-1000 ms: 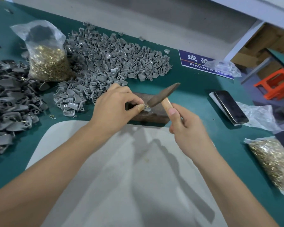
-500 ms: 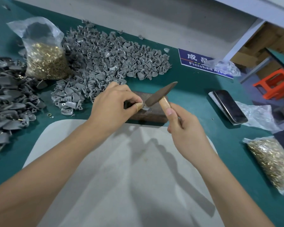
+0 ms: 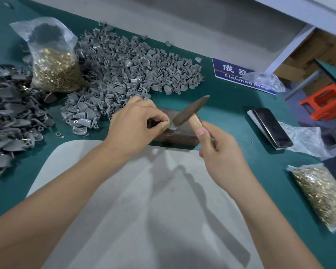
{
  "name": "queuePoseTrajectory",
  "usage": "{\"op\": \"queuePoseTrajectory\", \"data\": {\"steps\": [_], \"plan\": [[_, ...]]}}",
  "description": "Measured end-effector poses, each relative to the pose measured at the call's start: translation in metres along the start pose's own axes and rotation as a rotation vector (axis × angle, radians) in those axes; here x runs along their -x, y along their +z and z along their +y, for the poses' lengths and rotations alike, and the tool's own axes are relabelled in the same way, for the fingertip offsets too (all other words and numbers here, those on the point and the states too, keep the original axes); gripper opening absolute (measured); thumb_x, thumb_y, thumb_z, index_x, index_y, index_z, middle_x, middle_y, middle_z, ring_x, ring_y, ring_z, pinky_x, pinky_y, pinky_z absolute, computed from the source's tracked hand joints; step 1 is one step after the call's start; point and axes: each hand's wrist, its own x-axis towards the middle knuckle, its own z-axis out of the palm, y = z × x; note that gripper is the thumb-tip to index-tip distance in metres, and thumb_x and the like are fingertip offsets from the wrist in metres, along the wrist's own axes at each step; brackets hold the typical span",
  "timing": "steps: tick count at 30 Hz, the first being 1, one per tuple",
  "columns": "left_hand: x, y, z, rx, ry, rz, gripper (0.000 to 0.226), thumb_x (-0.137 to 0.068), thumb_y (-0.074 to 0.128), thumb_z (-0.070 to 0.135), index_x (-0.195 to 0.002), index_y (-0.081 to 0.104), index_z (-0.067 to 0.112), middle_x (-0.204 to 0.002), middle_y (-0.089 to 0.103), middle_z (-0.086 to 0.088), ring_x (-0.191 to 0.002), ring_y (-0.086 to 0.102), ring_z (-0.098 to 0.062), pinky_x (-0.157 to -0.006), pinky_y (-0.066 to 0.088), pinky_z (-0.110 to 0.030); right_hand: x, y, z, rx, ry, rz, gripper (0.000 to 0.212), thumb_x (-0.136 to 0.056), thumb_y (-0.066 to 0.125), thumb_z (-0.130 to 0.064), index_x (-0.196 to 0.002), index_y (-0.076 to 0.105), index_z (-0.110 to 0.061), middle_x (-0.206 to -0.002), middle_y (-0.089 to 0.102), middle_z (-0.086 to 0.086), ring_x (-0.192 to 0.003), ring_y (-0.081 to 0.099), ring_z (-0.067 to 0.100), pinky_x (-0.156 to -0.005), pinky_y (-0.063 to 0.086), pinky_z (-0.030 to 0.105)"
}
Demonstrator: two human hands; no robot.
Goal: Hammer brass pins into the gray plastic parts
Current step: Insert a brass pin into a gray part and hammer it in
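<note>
Inspector: While your left hand (image 3: 133, 123) pinches a gray plastic part (image 3: 172, 126) against the dark metal block (image 3: 175, 133), your right hand (image 3: 219, 152) is curled round the wooden handle of the hammer (image 3: 190, 111). Confirm the grip.

Operator: You see both closed on something: the left thumb and taped forefinger hold the part on top of the block, and the right holds the handle just below the head.

Inspector: Your hammer head sits tilted, its lower end right at the part. Whether it touches, I cannot tell. The pin itself is too small to make out.

Operator: And your stock?

Inspector: You have a loose pile of gray parts (image 3: 136, 74) on the green counter (image 3: 231, 105) beyond the block, darker parts (image 3: 10, 121) heaped at far left, and a bag of brass pins (image 3: 54, 70) between the two heaps. A second bag of pins (image 3: 322, 195) lies at your right, near a phone (image 3: 273, 128). A "Finished Area" sign (image 3: 231, 72) lies flat behind.
</note>
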Motion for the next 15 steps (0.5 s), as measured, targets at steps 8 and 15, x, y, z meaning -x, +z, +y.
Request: {"op": "queuePoseTrajectory", "data": {"steps": [8, 15], "plan": [[-0.0004, 0.0006, -0.0007, 0.013, -0.007, 0.013, 0.004, -0.086, 0.077, 0.043, -0.087, 0.077, 0.039, -0.082, 0.063, 0.017, -0.091, 0.047, -0.008, -0.064, 0.04, -0.029, -0.0003, -0.0004, -0.0026, 0.025, -0.007, -0.035, 0.026, -0.11, 0.04, -0.035, -0.095, 0.061, -0.035, -0.061, 0.046, -0.015, -0.061, 0.039, 0.009, -0.056, 0.033, 0.024], [0.0004, 0.001, -0.0013, 0.027, -0.017, 0.009, 0.004, -0.086, 0.077, 0.043, -0.087, 0.078, 0.039, -0.083, 0.063, 0.017, -0.091, 0.046, -0.007, -0.064, 0.039, -0.025, -0.0012, 0.0004, 0.0041, 0.006, 0.014, -0.01, 0.029, -0.111, 0.039, -0.033, -0.119, 0.067, -0.033, -0.062, 0.05, -0.023, -0.063, 0.045, 0.006, -0.061, 0.035, 0.023]]}}
